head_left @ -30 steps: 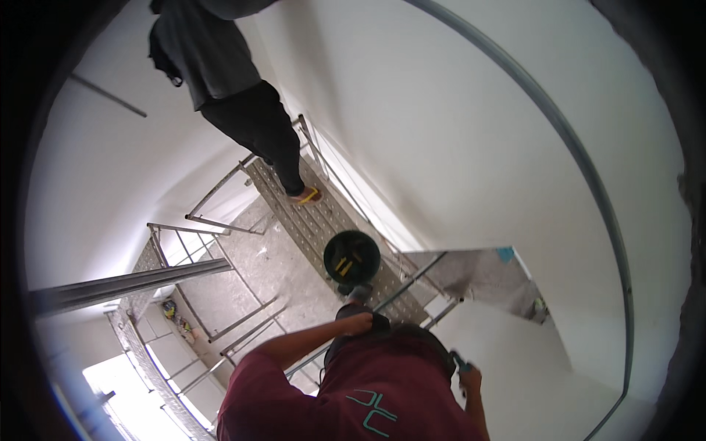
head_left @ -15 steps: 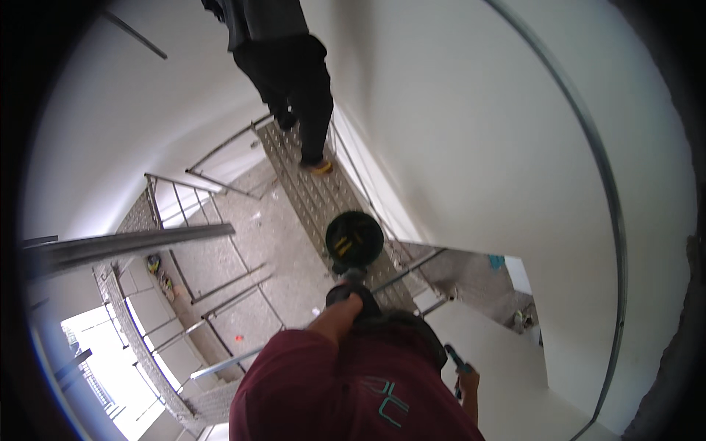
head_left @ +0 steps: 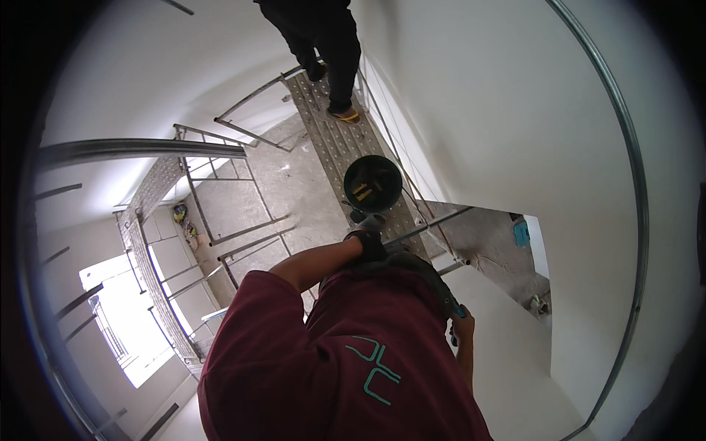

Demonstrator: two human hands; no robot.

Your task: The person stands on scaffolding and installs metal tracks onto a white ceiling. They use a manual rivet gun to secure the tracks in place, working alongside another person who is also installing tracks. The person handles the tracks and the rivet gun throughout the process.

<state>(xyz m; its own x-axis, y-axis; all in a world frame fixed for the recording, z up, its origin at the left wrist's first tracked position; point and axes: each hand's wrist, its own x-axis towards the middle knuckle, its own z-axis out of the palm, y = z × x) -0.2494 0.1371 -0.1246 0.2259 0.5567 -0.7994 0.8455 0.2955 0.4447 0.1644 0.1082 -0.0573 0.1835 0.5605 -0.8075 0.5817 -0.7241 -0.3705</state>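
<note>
My left forearm reaches across to my waist, where my left hand (head_left: 354, 250) goes into a dark pouch-like thing (head_left: 372, 248); its fingers are hidden there. Low at my right side, my right hand (head_left: 462, 328) is closed around a tool with teal and black parts (head_left: 460, 312), whose kind I cannot make out. Just beyond my waist, a dark green bucket (head_left: 385, 163) stands on a perforated metal scaffold plank (head_left: 329, 136). Several yellow-handled tools (head_left: 362, 192) lie in it. Neither hand touches the bucket.
A person in black trousers (head_left: 323, 37) and sandals stands farther along the plank. Scaffold frames (head_left: 254, 246) and a second plank (head_left: 147, 198) are on the left. A curved metal profile (head_left: 638, 191) runs along the white wall (head_left: 500, 110) on the right. The floor (head_left: 272, 187) lies well below.
My view has shifted, so bucket and plank sit higher in it. My left hand has moved farther into the dark thing at my waist. My right hand has drawn the tool against my hip.
</note>
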